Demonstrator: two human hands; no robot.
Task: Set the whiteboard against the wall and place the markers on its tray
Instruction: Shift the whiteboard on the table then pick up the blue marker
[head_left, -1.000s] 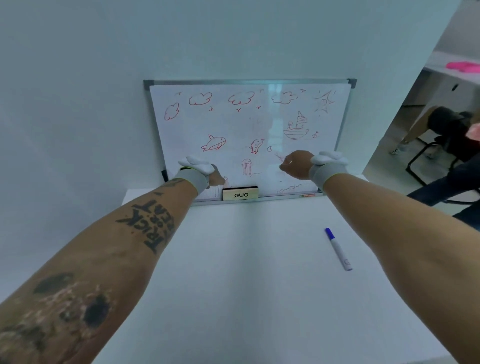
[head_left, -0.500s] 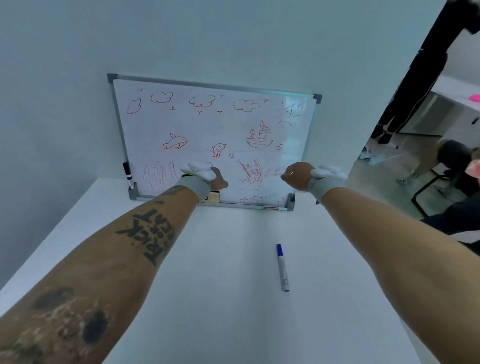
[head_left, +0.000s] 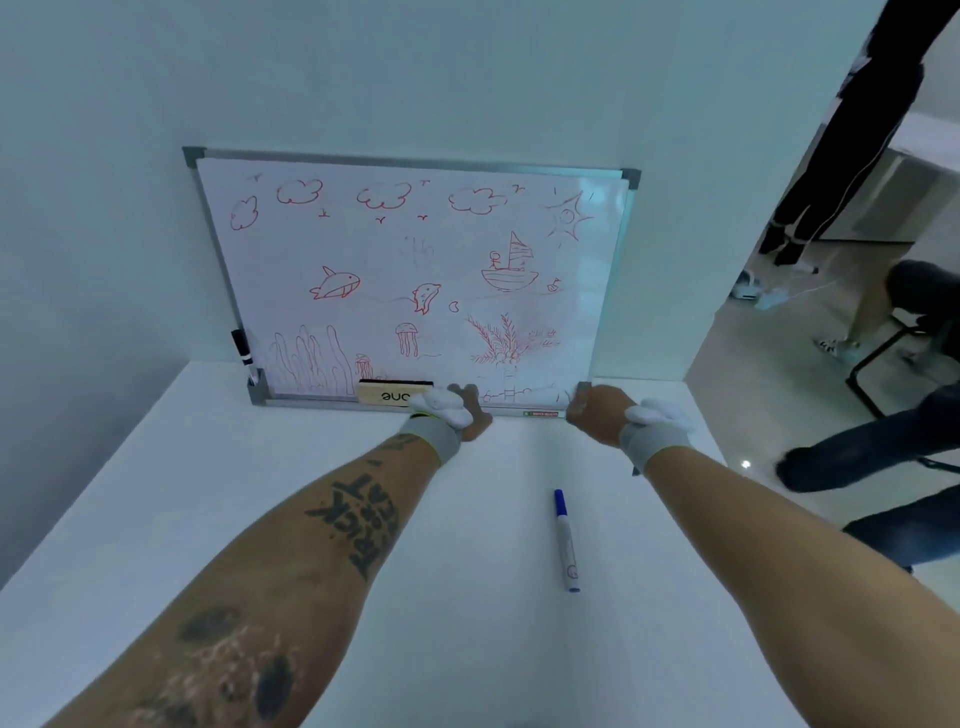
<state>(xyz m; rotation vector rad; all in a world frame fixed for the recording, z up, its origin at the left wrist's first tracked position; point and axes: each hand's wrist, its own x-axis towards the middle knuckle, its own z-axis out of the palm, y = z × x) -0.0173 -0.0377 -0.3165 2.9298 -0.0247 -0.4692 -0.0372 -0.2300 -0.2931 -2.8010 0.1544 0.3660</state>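
Observation:
The whiteboard (head_left: 415, 260), covered in red sea drawings, stands upright on the white table (head_left: 260, 519) and leans on the wall. My left hand (head_left: 467, 413) grips the middle of its bottom tray edge. My right hand (head_left: 592, 415) holds the lower right corner. A wooden eraser (head_left: 395, 396) sits on the tray to the left of my left hand. A black marker (head_left: 243, 353) stands at the board's lower left corner. A blue marker (head_left: 566, 540) lies loose on the table between my forearms.
The table's right edge (head_left: 727, 467) drops to the floor just beyond my right arm. People stand and sit there, by a black chair (head_left: 883, 358). The wall (head_left: 104, 208) closes off the table's back and left.
Both hands have dropped from the board's face to its bottom edge, the right one onto the lower right corner. The blue marker has not moved on the table.

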